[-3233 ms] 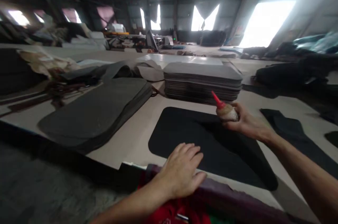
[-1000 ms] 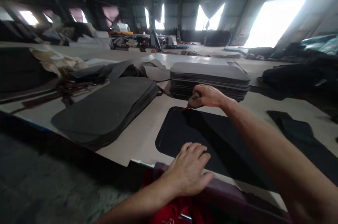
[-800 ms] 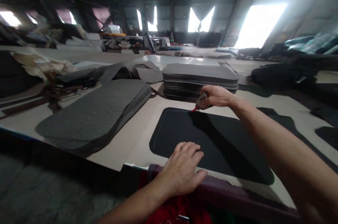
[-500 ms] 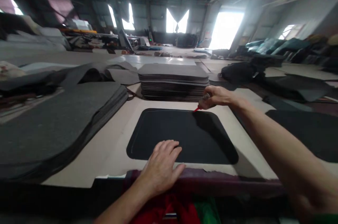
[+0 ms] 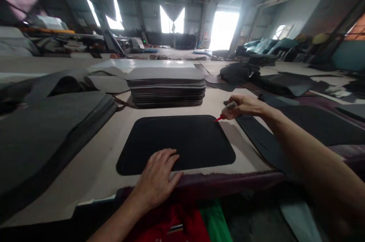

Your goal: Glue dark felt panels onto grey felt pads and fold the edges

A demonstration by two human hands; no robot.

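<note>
A black mat (image 5: 182, 139) with rounded corners lies flat on the pale table (image 5: 97, 166) in front of me. My left hand (image 5: 156, 177) rests flat on the mat's near edge, fingers spread. My right hand (image 5: 243, 106) is closed round a small squeeze bottle (image 5: 228, 110) with a red nozzle. The nozzle tip touches the mat's far right corner.
A tall stack of grey mats (image 5: 167, 86) stands just behind the black mat. Thick grey felt sheets (image 5: 48, 128) lie to the left. Dark cut pieces (image 5: 285, 128) cover the table on the right. A purple strip (image 5: 228, 181) runs along the near table edge.
My right hand carried the bottle from mid-air down to the mat's far edge, then slid its nozzle rightward along that edge to the right corner. The left hand stayed put.
</note>
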